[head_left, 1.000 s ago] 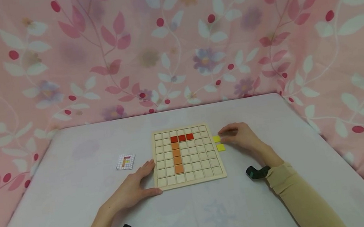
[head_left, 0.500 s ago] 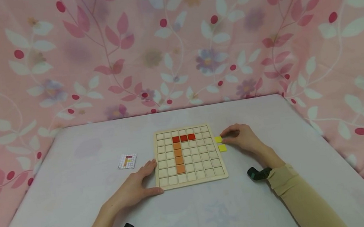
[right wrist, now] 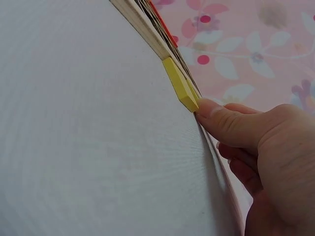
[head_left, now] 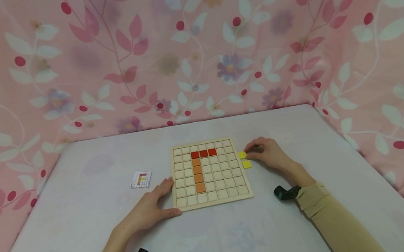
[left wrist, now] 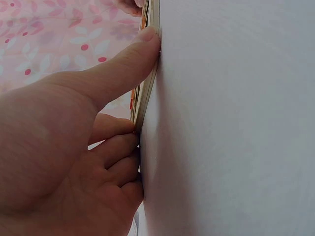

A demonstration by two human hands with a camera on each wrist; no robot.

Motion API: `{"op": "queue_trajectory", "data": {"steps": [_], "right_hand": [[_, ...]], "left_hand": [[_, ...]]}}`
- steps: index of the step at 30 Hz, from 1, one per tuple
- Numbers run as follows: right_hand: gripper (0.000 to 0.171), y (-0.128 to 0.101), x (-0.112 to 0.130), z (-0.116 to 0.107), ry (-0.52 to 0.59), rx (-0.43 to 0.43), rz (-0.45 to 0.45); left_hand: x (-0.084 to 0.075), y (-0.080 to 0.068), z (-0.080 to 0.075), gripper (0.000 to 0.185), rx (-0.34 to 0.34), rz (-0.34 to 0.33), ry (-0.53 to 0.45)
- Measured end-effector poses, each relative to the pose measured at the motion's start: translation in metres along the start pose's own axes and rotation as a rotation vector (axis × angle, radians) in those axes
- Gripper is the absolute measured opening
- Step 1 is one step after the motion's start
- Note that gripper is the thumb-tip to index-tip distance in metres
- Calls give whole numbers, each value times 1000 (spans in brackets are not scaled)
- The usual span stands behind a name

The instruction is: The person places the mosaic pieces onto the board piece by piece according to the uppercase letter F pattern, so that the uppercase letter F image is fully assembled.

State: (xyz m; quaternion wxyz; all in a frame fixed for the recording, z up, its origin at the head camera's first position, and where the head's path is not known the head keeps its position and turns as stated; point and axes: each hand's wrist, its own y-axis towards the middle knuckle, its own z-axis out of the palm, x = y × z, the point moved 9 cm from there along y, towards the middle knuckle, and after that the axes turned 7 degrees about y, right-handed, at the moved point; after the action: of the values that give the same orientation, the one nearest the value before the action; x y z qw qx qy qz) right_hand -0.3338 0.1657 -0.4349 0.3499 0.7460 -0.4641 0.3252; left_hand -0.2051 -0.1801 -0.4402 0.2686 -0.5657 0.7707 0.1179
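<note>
A square wooden grid board (head_left: 227, 182) lies on the table. Three red tiles (head_left: 203, 153) form a row in it, and several orange tiles (head_left: 197, 170) run down from the row's left end. My left hand (head_left: 146, 209) rests at the board's left side, fingers along the edge and thumb by the near corner; the left wrist view shows thumb and fingertips against the rim. At the right edge, my right hand (head_left: 270, 153) pinches the farther yellow tile (head_left: 242, 155) between thumb and index finger. Nearer to me lies another yellow tile (head_left: 246, 164), large in the right wrist view.
Left of the board lies a small card (head_left: 141, 179) printed with a coloured grid pattern. A white cloth (head_left: 219, 240) covers the table. Pink floral fabric (head_left: 194, 60) hangs behind and at the sides. Black wrist devices (head_left: 286, 193) sit on both forearms.
My right thumb and index finger have drawn together at the farther yellow tile. The left hand stays at the board, and the view has shifted slightly.
</note>
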Motion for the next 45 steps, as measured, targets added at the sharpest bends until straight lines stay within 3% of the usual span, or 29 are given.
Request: {"op": "queue_trajectory", "data": {"steps": [12, 23, 45], "right_hand": [[23, 2, -1, -11, 21, -49, 57], [25, 3, 13, -6, 41, -29, 89], [22, 20, 50, 29, 93, 15, -7]], "left_hand": [[0, 0, 0, 98, -2, 5, -2], [-3, 0, -1, 98, 0, 13, 11], [-2, 0, -1, 97, -2, 12, 4]]}}
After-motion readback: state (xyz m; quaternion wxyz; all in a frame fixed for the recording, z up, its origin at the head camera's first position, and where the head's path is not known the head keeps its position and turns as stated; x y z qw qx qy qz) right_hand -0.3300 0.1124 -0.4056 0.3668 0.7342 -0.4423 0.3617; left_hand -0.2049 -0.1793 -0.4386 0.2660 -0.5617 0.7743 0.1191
